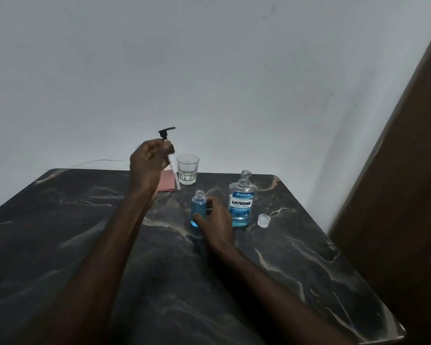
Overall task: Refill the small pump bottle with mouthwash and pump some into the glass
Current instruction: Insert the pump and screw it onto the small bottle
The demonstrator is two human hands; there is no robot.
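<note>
On the table [85, 245], the glass [187, 172] stands behind the pump bottle [198, 210] (mouthwash bottle [242, 202] seemingly just right).

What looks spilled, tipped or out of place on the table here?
Nothing stands out. The small bottle, Listerine bottle and glass all stand upright; the cap lies beside the Listerine, and the pump is in the left hand. No spill shows.

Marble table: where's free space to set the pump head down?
Bare: the dark marble table's whole left half and near edge. Crowded: the far-right cluster of clear glass tumbler, pink cloth, small blue pump bottle, Listerine bottle, white cap.
</note>
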